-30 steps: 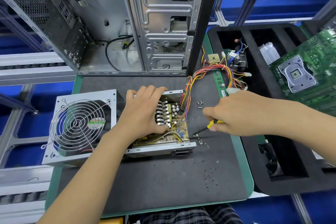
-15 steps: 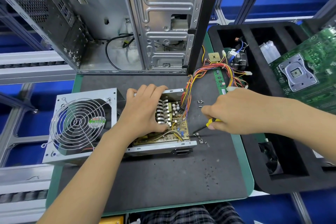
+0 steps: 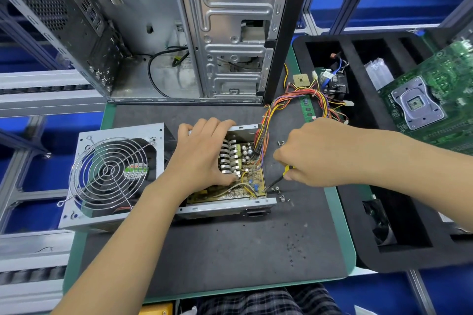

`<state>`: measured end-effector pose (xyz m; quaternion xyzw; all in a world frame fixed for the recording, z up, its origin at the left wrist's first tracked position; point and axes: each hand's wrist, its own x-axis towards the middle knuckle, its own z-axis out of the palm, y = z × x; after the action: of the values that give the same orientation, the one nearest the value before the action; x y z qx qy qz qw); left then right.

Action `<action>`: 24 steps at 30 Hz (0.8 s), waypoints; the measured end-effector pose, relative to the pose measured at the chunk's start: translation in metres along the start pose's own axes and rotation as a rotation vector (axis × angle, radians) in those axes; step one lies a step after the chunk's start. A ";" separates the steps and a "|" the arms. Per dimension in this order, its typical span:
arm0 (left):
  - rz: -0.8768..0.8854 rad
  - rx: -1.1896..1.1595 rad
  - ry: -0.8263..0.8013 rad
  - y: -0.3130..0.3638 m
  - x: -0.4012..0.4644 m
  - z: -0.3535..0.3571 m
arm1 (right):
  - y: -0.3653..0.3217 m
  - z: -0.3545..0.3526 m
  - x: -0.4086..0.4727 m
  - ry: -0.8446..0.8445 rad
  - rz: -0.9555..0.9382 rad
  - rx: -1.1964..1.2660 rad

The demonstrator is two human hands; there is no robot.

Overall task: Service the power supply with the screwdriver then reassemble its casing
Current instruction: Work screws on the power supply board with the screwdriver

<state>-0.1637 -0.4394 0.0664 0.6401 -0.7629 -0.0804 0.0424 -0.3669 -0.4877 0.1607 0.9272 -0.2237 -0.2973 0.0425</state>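
Note:
The open power supply (image 3: 227, 208) lies on the dark mat with its circuit board (image 3: 245, 186) exposed. Its cover with the fan grille (image 3: 110, 174) lies to the left. My left hand (image 3: 202, 158) lies over the board and heat sinks, fingers curled over the far wall of the casing. My right hand (image 3: 314, 153) grips a yellow-handled screwdriver (image 3: 279, 178); the tip touches the board's near right corner. Several loose screws (image 3: 280, 193) lie on the mat beside that corner.
An open computer case (image 3: 204, 33) stands at the back of the mat. The coloured wire bundle (image 3: 302, 100) runs from the supply to the right. A black foam tray (image 3: 399, 186) on the right holds a motherboard (image 3: 435, 100) and parts.
My right hand and the screwdriver shifted slightly left toward the board corner. My left hand stayed on the supply.

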 end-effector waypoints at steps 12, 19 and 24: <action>-0.005 -0.002 0.001 0.000 0.000 0.000 | 0.003 0.003 -0.002 0.024 0.007 0.012; -0.003 0.006 0.004 0.001 0.000 0.000 | 0.000 0.004 0.002 0.040 0.002 0.005; -0.004 0.006 0.010 0.001 0.000 0.001 | -0.001 0.002 0.003 0.045 0.008 -0.021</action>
<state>-0.1645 -0.4392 0.0657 0.6420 -0.7617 -0.0750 0.0439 -0.3652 -0.4884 0.1571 0.9323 -0.2231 -0.2786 0.0582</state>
